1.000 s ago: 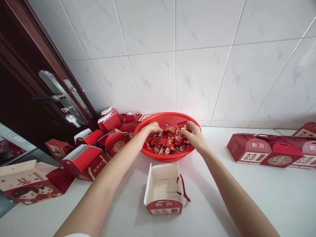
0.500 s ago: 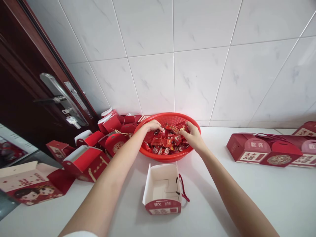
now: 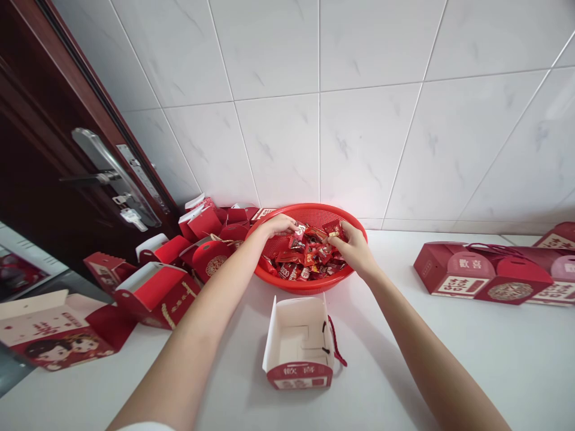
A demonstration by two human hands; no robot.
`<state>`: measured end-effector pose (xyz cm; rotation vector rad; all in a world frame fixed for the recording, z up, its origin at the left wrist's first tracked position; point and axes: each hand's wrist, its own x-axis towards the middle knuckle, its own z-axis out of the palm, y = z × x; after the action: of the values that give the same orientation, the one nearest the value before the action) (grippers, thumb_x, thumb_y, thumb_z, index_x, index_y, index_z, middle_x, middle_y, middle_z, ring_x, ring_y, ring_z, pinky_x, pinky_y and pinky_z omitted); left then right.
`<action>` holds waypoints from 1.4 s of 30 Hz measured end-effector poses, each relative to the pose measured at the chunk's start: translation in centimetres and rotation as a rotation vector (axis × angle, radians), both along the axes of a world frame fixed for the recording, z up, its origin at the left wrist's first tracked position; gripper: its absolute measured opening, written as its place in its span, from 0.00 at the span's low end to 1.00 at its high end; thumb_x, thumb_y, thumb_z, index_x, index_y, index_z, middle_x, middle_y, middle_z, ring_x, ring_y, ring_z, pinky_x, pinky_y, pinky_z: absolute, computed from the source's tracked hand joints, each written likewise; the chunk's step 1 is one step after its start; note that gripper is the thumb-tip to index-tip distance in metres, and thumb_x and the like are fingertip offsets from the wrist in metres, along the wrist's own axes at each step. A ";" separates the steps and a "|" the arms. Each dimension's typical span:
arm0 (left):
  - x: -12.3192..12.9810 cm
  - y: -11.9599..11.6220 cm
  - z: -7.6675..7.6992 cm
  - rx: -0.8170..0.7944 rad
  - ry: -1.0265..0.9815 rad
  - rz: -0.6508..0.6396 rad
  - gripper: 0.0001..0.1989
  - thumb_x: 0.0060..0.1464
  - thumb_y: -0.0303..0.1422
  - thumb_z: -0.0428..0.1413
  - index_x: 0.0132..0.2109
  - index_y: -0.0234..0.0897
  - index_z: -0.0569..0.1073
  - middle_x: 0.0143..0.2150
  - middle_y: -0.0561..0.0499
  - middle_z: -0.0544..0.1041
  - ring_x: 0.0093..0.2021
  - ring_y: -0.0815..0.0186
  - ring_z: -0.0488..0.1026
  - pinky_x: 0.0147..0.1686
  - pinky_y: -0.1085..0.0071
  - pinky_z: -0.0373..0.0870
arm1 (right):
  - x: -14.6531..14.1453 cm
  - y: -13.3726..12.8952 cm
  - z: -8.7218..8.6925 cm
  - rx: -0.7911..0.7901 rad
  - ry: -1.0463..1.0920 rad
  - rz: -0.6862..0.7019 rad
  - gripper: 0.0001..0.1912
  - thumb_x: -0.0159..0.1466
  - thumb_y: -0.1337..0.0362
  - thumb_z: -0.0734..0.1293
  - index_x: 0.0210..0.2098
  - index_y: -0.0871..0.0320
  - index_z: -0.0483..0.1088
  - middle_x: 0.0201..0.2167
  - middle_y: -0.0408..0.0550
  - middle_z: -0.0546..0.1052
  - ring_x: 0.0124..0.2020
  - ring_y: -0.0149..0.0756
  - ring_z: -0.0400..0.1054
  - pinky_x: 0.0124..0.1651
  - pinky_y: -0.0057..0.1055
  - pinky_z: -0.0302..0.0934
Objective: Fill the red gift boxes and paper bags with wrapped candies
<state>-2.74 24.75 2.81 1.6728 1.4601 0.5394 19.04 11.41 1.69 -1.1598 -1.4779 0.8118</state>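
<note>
A red plastic basket [image 3: 309, 288] with perforated walls stands against the tiled wall, heaped with red-wrapped candies [image 3: 309, 254]. Over its left side is my left hand [image 3: 279, 225], fingers pinching a red-and-white wrapped candy [image 3: 299, 230]. My right hand [image 3: 353, 244] reaches in from the right, thumb and fingers closed on a dark red wrapped candy [image 3: 333, 228]. Directly in front of the basket, between my forearms, sits an open-topped red gift box [image 3: 300, 376]. Its white inside holds nothing, and a dark red cord handle hangs at its right side.
Several open red boxes [image 3: 155, 293] crowd the left of the white counter, one with a cartoon couple [image 3: 60, 344]. Closed red boxes [image 3: 462, 269] stand in a row at the right. A dark wooden door with a metal handle [image 3: 114, 173] is on the left.
My left hand has lifted slightly with a candy now showing at its fingertips. My right hand stays nearly in place. The whole view has shifted a little.
</note>
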 end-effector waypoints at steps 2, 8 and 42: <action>-0.1 0.4 -0.2 0.045 0.040 0.027 0.08 0.39 0.29 0.61 0.20 0.39 0.68 0.21 0.55 0.71 0.29 0.66 0.71 0.30 0.71 0.62 | 0.0 0.0 0.0 0.005 0.000 -0.003 0.06 0.55 0.58 0.66 0.30 0.52 0.65 0.28 0.43 0.76 0.33 0.41 0.70 0.35 0.36 0.64; -0.9 1.0 -1.4 0.181 0.211 0.056 0.16 0.36 0.23 0.58 0.13 0.40 0.59 0.13 0.57 0.55 0.23 0.66 0.62 0.27 0.68 0.54 | -0.1 -0.3 0.3 -0.015 0.031 0.001 0.06 0.54 0.59 0.65 0.29 0.52 0.63 0.29 0.43 0.77 0.33 0.41 0.70 0.36 0.36 0.64; 3.7 -2.9 0.3 0.114 0.201 -0.674 0.13 0.42 0.41 0.69 0.32 0.38 0.82 0.27 0.56 0.76 0.30 0.68 0.69 0.32 0.71 0.60 | -0.1 0.4 -0.6 0.033 0.103 -0.061 0.07 0.56 0.59 0.65 0.30 0.51 0.61 0.29 0.43 0.75 0.32 0.41 0.70 0.35 0.37 0.65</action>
<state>0.99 21.80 3.08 2.2114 0.9103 0.0806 18.98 11.83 1.11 -1.1166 -1.3602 0.7916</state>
